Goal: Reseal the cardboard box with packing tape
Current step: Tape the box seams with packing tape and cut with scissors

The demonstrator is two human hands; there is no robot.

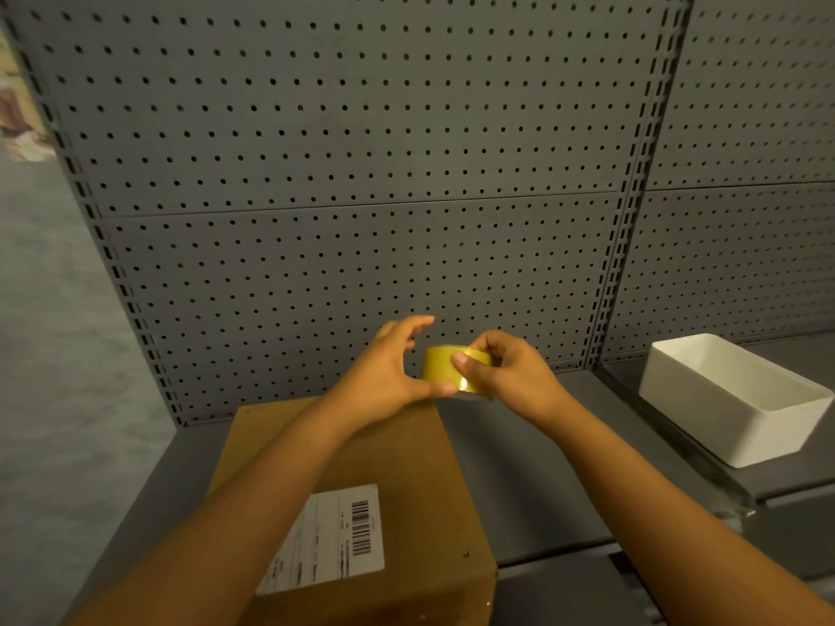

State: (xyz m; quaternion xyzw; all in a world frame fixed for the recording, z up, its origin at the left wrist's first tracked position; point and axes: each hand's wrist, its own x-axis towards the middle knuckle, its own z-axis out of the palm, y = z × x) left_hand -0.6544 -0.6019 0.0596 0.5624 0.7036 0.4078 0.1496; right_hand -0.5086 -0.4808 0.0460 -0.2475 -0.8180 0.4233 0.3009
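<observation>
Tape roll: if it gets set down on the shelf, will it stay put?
Likely only if laid flat: the tape roll is round, so on edge it could roll. It looks rigid in the right hand, and its glossy surface may be slippery.

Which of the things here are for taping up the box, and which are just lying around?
For the job: box, tape roll held by the right hand, left hand touching it.
Lying about: white bin, shelf, pegboard.
</observation>
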